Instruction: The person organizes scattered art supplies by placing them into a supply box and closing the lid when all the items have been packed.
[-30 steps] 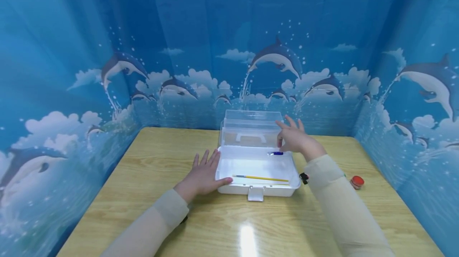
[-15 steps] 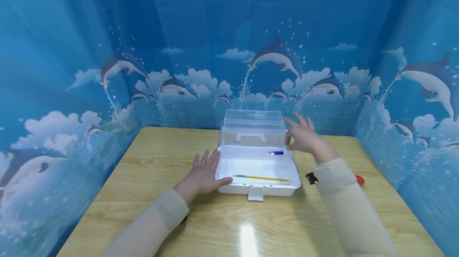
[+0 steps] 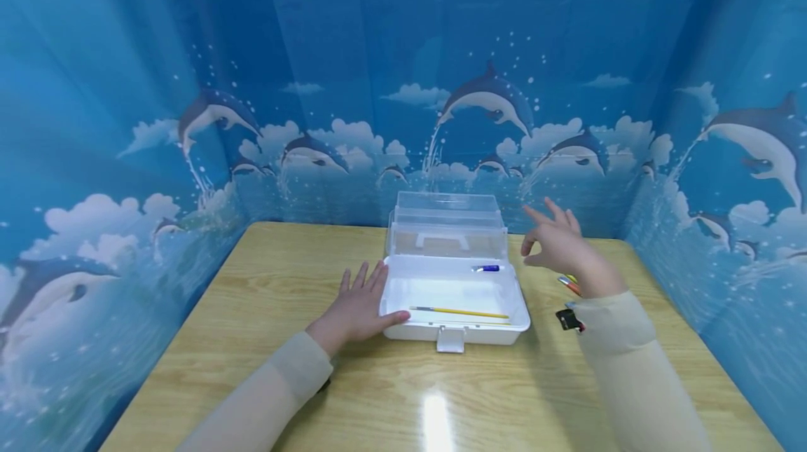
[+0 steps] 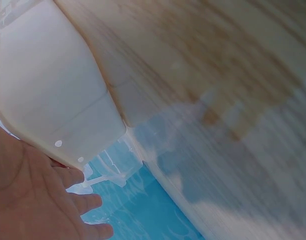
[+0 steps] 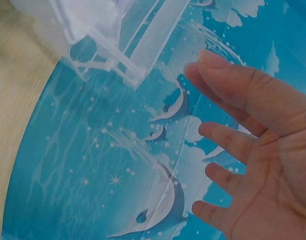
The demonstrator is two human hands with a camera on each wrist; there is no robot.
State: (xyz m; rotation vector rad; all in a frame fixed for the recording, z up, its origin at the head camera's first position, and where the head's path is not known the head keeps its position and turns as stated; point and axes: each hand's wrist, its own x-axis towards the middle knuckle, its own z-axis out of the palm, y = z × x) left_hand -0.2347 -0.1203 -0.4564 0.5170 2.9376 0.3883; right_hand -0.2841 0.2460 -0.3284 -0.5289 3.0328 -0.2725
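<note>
Two bare hands flank a white plastic storage box point(image 3: 396, 291) on a wood-grain table point(image 3: 252, 312). Head view: the box stands at the middle of the table, its transparent lid point(image 3: 476, 219) raised at the back, a white handle point(image 3: 443, 240) visible on the lid and a latch point(image 3: 450, 341) hanging from the front wall. The left hand point(image 3: 353, 307) rests on the box's left rim, fingers straight and spread, thumb laid across the front corner; it grips nothing. The right hand point(image 3: 563, 250) is raised to the right of the box, apart from it; thumb and forefinger bend toward each other with a gap between, the other fingers extended, nothing held. Inside the box, a yellow paintbrush point(image 3: 473, 312) lies along the front wall and a short blue-handled brush point(image 3: 487, 268) lies near the back right. An orange-handled brush point(image 3: 570, 286) lies on the table, partly hidden by the right wrist. A dolphin-print curtain point(image 3: 378, 52) encloses the table.

Left wrist view: the palm lies alongside the box's white wall, fingers extended at its edge.

Right wrist view: thumb and forefinger appear close together, the remaining three fingers spaced apart; the transparent lid shows at upper left, before the curtain.
</note>
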